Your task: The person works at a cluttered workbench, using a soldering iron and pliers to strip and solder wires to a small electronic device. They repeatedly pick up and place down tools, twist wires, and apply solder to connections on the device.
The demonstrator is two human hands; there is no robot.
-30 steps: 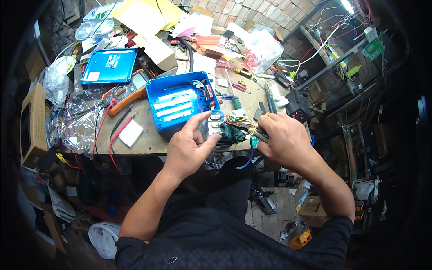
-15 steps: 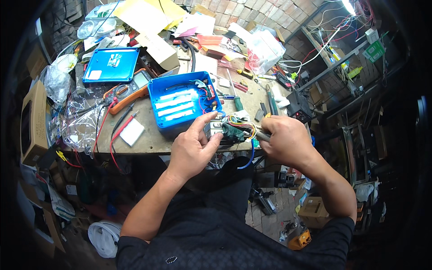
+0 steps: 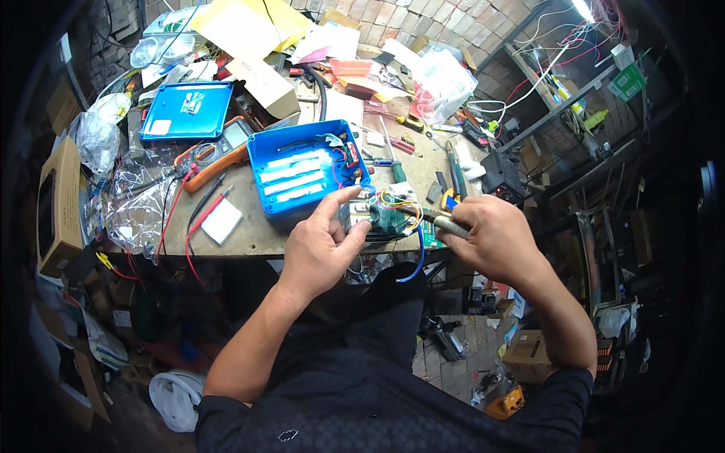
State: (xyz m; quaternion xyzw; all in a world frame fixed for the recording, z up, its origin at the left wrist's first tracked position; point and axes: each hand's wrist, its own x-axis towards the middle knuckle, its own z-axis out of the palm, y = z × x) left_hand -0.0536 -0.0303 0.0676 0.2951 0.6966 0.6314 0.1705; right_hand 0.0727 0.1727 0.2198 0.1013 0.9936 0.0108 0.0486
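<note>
I'm in a cramped electrical workshop. The desk [image 3: 260, 239] before me shows it: an orange multimeter [image 3: 215, 155] with red and black probes [image 3: 208, 212], a green-handled screwdriver [image 3: 398, 172], an open blue box [image 3: 298, 132] wired inside. Loose wires [image 3: 609, 23] tangle above a metal rack [image 3: 544, 117] on my right, a carton [image 3: 68, 215] stands left, and bare brickwork [image 3: 370, 13] shows beyond.

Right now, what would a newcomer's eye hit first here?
Probably the open blue box mid-bench, with glaring white strips inside. Then the wired assembly at the bench's near edge, between the left hand and the right hand, which grips a hand tool. The orange multimeter left of the box also stands out.
</note>
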